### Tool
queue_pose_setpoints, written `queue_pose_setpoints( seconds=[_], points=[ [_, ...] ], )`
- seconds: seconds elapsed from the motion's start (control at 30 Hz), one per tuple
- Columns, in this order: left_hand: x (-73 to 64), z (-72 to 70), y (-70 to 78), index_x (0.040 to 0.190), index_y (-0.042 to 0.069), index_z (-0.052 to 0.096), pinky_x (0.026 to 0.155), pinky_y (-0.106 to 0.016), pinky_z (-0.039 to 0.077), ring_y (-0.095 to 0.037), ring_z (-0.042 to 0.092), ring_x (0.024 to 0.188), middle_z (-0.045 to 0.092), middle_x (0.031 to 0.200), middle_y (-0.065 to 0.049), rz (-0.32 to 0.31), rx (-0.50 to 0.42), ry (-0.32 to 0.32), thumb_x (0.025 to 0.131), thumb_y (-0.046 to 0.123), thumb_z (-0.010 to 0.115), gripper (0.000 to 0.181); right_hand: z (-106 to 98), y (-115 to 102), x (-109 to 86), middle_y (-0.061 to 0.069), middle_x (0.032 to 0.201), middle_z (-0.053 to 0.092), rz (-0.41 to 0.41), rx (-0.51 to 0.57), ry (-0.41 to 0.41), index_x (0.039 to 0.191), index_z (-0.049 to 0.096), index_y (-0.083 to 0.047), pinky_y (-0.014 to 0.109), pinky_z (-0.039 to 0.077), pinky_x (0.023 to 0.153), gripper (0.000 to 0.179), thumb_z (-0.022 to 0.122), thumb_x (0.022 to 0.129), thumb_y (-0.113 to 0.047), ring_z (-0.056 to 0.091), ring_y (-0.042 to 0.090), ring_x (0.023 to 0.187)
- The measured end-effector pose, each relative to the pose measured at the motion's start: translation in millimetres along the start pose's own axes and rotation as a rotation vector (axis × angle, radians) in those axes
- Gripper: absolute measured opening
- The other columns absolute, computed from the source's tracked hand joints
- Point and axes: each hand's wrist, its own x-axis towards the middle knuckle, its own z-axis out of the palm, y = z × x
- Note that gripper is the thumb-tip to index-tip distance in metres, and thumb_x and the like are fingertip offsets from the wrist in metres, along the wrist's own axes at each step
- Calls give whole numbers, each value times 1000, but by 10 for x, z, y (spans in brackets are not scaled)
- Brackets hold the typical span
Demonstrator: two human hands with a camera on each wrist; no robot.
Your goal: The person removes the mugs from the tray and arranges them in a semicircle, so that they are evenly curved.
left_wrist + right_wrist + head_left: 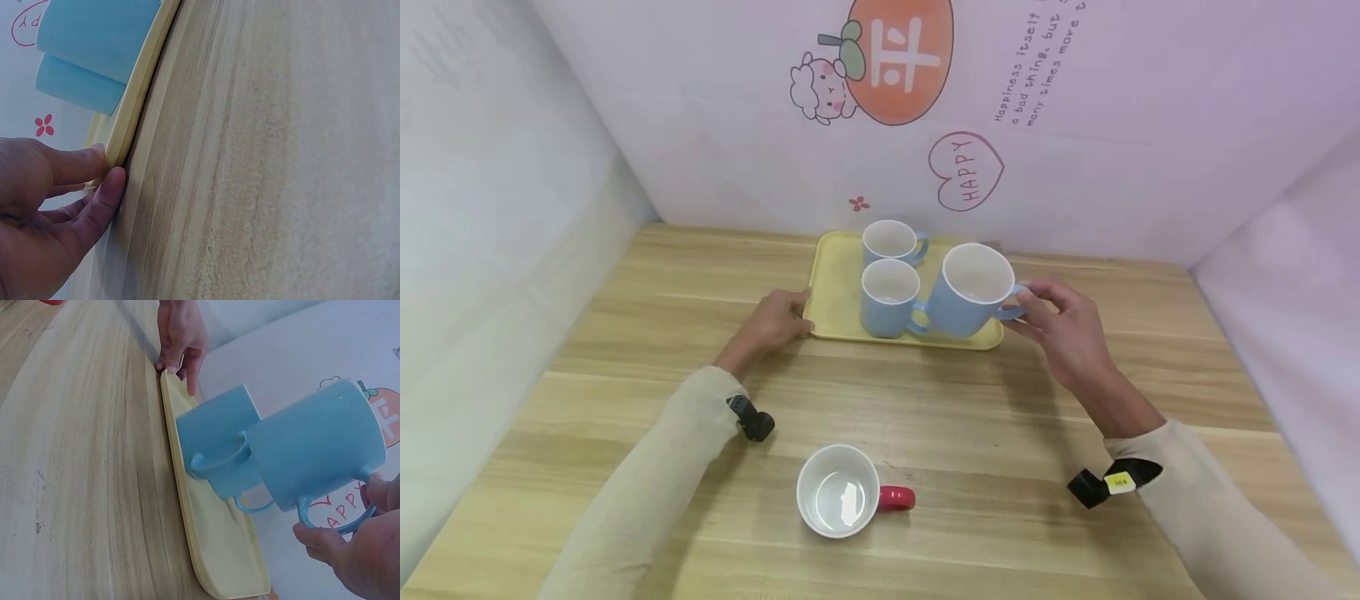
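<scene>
By its handle, my right hand (1067, 329) holds a light blue mug (966, 292), raised above the right part of a yellow tray (838, 292). The right wrist view shows this mug (319, 444) tilted, its base off the tray (219, 550). Two more blue mugs stand on the tray, a front mug (887, 310) and a back mug (886, 242), one behind the other. My left hand (775, 321) pinches the tray's left edge; in the left wrist view the thumb and fingers (109, 187) grip its rim.
Nearer to me on the wooden table (970, 467) stands a mug with a red handle (895, 498) and a white inside. A white printed sheet (737, 125) rises behind the tray, and white walls flank the table.
</scene>
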Motion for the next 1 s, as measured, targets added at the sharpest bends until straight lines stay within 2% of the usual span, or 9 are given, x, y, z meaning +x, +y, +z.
queue_pose_setpoints(
  seconds=[0.27, 0.53, 0.8, 0.87, 0.9, 0.93, 1.0],
  points=[
    [4, -14, -3, 148, -4, 39, 60, -28, 42, -17, 50, 64, 70, 90, -14, 7, 8, -9, 89, 1, 70, 67, 46, -15, -60, 12, 105, 62, -37, -21, -26, 105, 69, 1, 37, 52, 86, 13, 66, 96, -7, 71, 24, 93],
    [3, -32, -1, 148, -4, 39, 55, -26, 41, -16, 47, 60, 69, 88, -14, -1, 10, -4, 88, 1, 70, 67, 78, 16, -119, 11, 106, 63, -32, -23, -45, 106, 70, 0, 39, 52, 87, 12, 65, 97, -6, 70, 25, 94],
    [14, -20, -9, 147, -3, 41, 48, -23, 36, -12, 42, 54, 63, 78, -11, -1, -3, -10, 88, 1, 70, 66, 92, 48, -180, 10, 113, 61, -31, -31, -60, 104, 71, -1, 39, 52, 86, 11, 64, 97, -4, 69, 22, 95],
    [12, -16, -6, 147, -3, 42, 48, -23, 35, -12, 41, 54, 63, 82, -15, -4, -11, -11, 88, 1, 70, 65, 98, 51, -194, 10, 113, 61, -35, -31, -63, 104, 71, -1, 39, 52, 86, 11, 64, 97, -3, 69, 22, 95],
    [13, -14, -2, 143, -4, 48, 48, -23, 34, -12, 40, 53, 66, 91, -17, -5, -10, -8, 88, 1, 70, 59, 103, 53, -201, 10, 112, 62, -39, -30, -65, 104, 71, -1, 39, 53, 86, 11, 63, 97, -4, 69, 21, 95],
    [14, -14, 1, 135, -6, 56, 47, -23, 34, -12, 40, 53, 67, 103, -20, -3, -6, -5, 88, 1, 71, 50, 108, 54, -208, 10, 112, 62, -42, -27, -67, 105, 71, -1, 39, 53, 86, 11, 63, 97, -4, 69, 21, 94],
    [17, -14, 4, 110, -9, 66, 47, -23, 34, -12, 39, 52, 61, 129, -22, 4, 0, 1, 87, 1, 71, 26, 120, 54, -223, 10, 110, 63, -47, -23, -71, 105, 72, -1, 39, 53, 86, 12, 63, 97, -4, 69, 20, 94]
  ],
)
